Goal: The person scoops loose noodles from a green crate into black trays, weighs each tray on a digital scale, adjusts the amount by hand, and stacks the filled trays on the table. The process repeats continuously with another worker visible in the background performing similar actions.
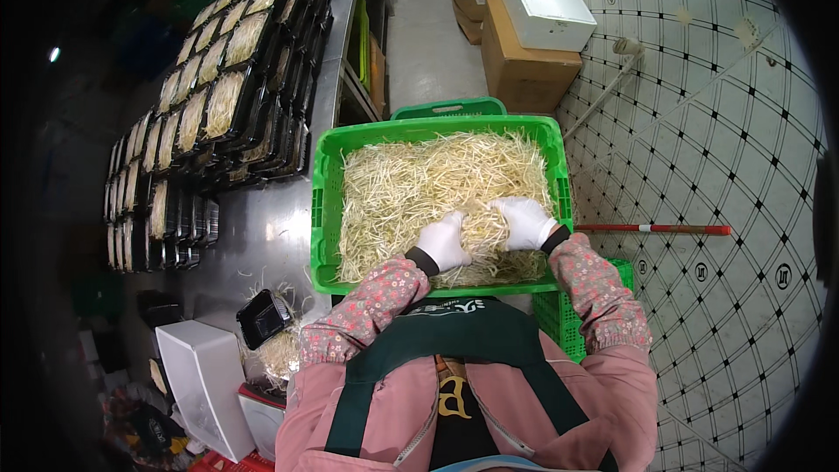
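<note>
A green plastic crate (438, 123) full of bean sprouts (406, 190) stands right in front of me. Both hands wear white gloves and are sunk partly into the sprouts, near the crate's right front part. Between them they gather a clump of sprouts (484, 228). My left hand (444, 240) presses on the clump's left side, its fingertips partly hidden. On the clump's other side, my right hand (524, 223) curls its fingers around the sprouts close to the crate's right wall.
Left, a steel table (262, 223) bears stacked black trays (223, 105) of sprouts. Nearer are an empty black tray (264, 318), loose sprouts (278, 351) and a white foam box (206, 387). Beyond the crate, a foam box (547, 6) sits on a cardboard box (524, 69). A red pole (682, 229) juts out right.
</note>
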`<state>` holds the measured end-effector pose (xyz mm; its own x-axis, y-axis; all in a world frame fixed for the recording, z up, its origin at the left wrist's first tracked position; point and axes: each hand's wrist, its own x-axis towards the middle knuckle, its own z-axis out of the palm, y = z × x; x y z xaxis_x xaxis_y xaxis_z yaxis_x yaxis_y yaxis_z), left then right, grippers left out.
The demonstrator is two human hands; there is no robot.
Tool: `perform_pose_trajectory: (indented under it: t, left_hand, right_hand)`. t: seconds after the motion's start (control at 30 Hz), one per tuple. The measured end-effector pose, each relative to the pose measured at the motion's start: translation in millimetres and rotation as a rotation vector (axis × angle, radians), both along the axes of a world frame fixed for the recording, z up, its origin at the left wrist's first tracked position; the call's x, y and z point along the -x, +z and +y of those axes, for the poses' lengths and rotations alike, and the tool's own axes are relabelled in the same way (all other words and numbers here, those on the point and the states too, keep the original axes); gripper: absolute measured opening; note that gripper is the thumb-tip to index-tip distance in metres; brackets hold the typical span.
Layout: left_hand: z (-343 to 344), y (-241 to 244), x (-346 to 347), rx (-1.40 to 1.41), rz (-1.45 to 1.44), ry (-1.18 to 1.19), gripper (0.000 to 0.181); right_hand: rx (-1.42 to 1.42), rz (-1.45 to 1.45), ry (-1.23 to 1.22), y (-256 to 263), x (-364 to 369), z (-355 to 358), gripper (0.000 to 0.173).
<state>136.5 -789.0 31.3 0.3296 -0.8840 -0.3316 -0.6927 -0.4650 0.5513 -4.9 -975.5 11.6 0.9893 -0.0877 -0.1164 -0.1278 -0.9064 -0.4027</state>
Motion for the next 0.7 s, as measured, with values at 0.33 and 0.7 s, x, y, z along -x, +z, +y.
perform_pose_trajectory:
  t: [0.33, 0.7]
  left_hand:
    - [111, -4, -119, -0.083, -0.171, -0.073, 0.116]
    - [114, -60, -147, 0.354, -0.142, 0.219, 0.057]
  right_hand:
    - [0.218, 0.26, 0.25, 44, -113, 62, 0.132]
    - [-0.056, -0.131, 0.025, -13, -139, 44, 0.069]
